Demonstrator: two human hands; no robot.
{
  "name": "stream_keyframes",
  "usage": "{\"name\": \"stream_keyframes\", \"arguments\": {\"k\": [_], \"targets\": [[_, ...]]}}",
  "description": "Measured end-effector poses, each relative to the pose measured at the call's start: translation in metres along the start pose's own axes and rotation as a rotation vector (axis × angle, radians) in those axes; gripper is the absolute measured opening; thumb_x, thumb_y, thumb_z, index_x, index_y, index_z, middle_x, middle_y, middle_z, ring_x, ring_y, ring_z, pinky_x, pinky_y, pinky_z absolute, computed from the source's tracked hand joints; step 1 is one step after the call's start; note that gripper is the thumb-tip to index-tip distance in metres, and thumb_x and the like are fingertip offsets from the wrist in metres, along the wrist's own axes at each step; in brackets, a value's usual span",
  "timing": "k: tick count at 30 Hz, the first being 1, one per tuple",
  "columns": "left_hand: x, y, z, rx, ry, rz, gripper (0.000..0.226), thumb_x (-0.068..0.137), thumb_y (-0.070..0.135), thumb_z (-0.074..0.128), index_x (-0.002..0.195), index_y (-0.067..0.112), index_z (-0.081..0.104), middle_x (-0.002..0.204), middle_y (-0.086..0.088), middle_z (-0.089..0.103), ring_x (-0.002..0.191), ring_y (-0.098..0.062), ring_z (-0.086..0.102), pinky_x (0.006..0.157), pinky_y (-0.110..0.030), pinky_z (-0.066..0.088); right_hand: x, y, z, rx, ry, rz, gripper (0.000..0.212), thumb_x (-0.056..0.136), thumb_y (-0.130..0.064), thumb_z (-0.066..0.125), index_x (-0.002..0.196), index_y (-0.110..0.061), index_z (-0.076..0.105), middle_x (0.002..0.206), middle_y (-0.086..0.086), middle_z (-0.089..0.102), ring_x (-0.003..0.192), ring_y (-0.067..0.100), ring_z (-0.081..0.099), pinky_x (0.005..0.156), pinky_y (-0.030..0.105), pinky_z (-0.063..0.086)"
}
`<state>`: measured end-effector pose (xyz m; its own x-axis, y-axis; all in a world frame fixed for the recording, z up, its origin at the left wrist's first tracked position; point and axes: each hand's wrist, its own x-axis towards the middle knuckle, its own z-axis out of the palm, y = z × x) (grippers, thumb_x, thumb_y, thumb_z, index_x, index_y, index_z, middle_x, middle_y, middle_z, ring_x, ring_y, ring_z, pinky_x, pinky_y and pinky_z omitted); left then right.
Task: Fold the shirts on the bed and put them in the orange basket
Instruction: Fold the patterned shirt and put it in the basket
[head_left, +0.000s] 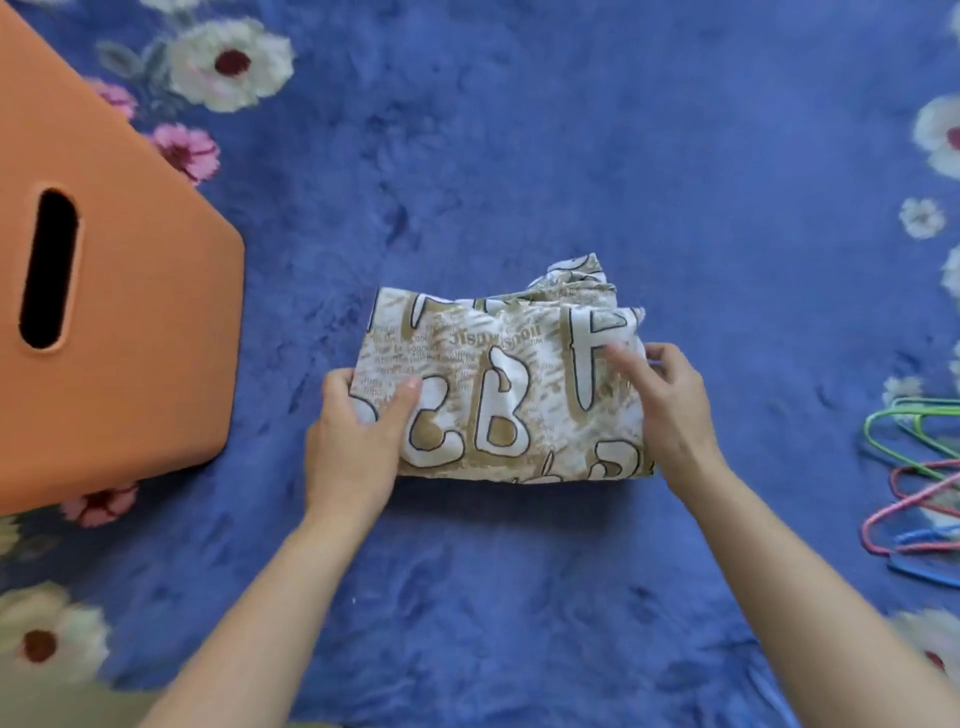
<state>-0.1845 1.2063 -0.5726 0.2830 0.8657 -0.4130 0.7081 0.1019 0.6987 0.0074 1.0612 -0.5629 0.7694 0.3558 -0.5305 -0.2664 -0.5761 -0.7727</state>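
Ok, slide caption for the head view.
Left hand and right hand grip a folded lettered shirt near the orange basket.

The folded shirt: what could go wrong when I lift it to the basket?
1. The shirt is bunched at its far edge, so layers may fall open.
2. The left hand and right hand grip only its side edges; the middle might sag.
3. It may catch on the wall of the orange basket.

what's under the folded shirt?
The blue floral blanket shows all round the folded shirt; left hand and right hand grip its sides. Whatever lies directly beneath is covered.
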Motion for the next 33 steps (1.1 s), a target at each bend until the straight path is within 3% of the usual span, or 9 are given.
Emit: {"name": "stream_keyframes", "arguments": {"k": [3,7,11,14,17,20,23,27,33], "targets": [[0.001,0.007,0.007,0.026,0.167,0.118,0.034,0.096,0.041,0.048,0.082,0.009,0.045,0.065,0.009,0.05,0.061,-0.009,0.046,0.057,-0.03,0.027,-0.005,-0.004,0.019,-0.117,0.191,-0.12,0.039,0.077,-0.051,0.072,0.081,-0.019,0.051,0.073,-0.012,0.059,0.065,-0.005,0.054,0.059,0.014,0.041],[0.011,0.009,0.009,-0.139,0.344,0.167,0.038,0.102,0.033,0.037,0.073,0.008,0.036,0.054,0.005,0.037,0.051,-0.005,0.04,0.052,-0.02,0.031,0.006,-0.024,0.025,-0.097,0.38,-0.316,0.042,0.087,-0.045,0.06,0.067,-0.015,0.038,0.057,-0.011,0.038,0.049,-0.001,0.04,0.049,0.013,0.033],[0.027,-0.001,0.016,-0.099,0.368,0.137,0.04,0.102,0.032,0.039,0.066,0.015,0.033,0.053,0.004,0.034,0.052,-0.007,0.038,0.051,-0.024,0.027,0.037,-0.033,0.031,-0.271,0.296,-0.269,0.047,0.092,-0.055,0.045,0.067,-0.017,0.032,0.058,-0.008,0.04,0.057,0.007,0.043,0.053,0.022,0.033],[0.04,-0.013,0.022,0.016,0.292,0.057,0.038,0.1,0.031,0.044,0.069,0.009,0.044,0.056,0.003,0.04,0.059,-0.019,0.04,0.057,-0.031,0.021,0.058,-0.022,0.041,-0.529,0.201,-0.142,0.048,0.095,-0.058,0.035,0.082,-0.011,0.037,0.072,0.003,0.051,0.079,0.032,0.051,0.065,0.038,0.034],[0.044,-0.007,0.017,0.081,0.308,0.054,0.015,0.096,0.022,0.05,0.102,0.009,0.054,0.086,-0.004,0.057,0.085,-0.031,0.054,0.068,-0.029,0.031,0.061,-0.017,0.046,-0.575,0.293,-0.218,0.039,0.099,-0.046,0.036,0.109,-0.01,0.043,0.105,0.011,0.058,0.1,0.035,0.053,0.076,0.037,0.032],[0.034,0.015,0.015,0.286,0.367,0.402,0.034,0.089,0.012,0.046,0.123,0.01,0.05,0.134,-0.017,0.045,0.124,-0.032,0.037,0.1,-0.036,0.025,0.041,-0.026,0.053,-0.584,0.407,-0.713,0.044,0.098,-0.035,0.039,0.132,-0.008,0.042,0.134,0.007,0.046,0.126,0.024,0.041,0.097,0.034,0.023],[0.025,0.026,0.038,0.514,0.147,0.612,0.05,0.092,0.029,0.036,0.141,0.019,0.036,0.155,-0.012,0.023,0.143,-0.027,0.012,0.114,-0.038,0.002,0.029,-0.014,0.061,-0.91,0.189,-1.001,0.049,0.1,-0.037,0.031,0.144,-0.017,0.035,0.152,0.006,0.031,0.142,0.022,0.023,0.113,0.042,0.012],[0.036,-0.003,0.065,0.738,0.055,0.496,0.061,0.096,0.046,0.024,0.151,0.021,0.018,0.159,-0.011,0.012,0.146,-0.023,0.003,0.116,-0.043,-0.002,0.051,0.016,0.053,-1.179,-0.006,-0.821,0.054,0.099,-0.045,0.023,0.149,-0.024,0.029,0.157,0.003,0.024,0.145,0.023,0.012,0.117,0.046,0.003],[0.045,-0.018,0.076,0.793,0.046,0.463,0.062,0.096,0.049,0.022,0.152,0.023,0.012,0.159,-0.007,0.008,0.145,-0.019,-0.003,0.115,-0.042,-0.009,0.067,0.02,0.051,-1.191,-0.183,-0.647,0.053,0.094,-0.051,0.001,0.145,-0.041,-0.005,0.159,-0.011,-0.003,0.145,0.012,-0.011,0.113,0.034,-0.019]]}}
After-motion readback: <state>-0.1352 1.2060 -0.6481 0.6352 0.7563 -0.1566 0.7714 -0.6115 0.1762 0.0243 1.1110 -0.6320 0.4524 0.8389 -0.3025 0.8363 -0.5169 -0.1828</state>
